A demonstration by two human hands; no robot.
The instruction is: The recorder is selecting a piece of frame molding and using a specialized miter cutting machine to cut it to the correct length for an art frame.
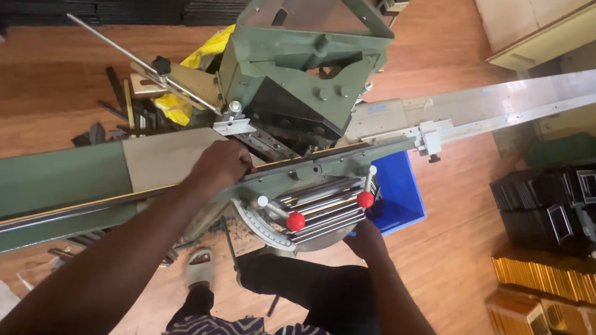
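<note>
Head view: the left hand (pixel 222 165) is closed down on a long thin strip (pixel 64 209), pressing it against the back edge of the green cutting machine (pixel 303 66) near the middle of its bed. The right hand (pixel 364 239) sits under the front edge below the red knobs (pixel 295 221); I cannot tell its grip. The strip looks set for a cut, which needs it pinned firmly.

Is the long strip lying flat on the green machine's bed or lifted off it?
Flat. The long strip lies along the bed, and the left hand presses on it beside the green cutting head.
</note>
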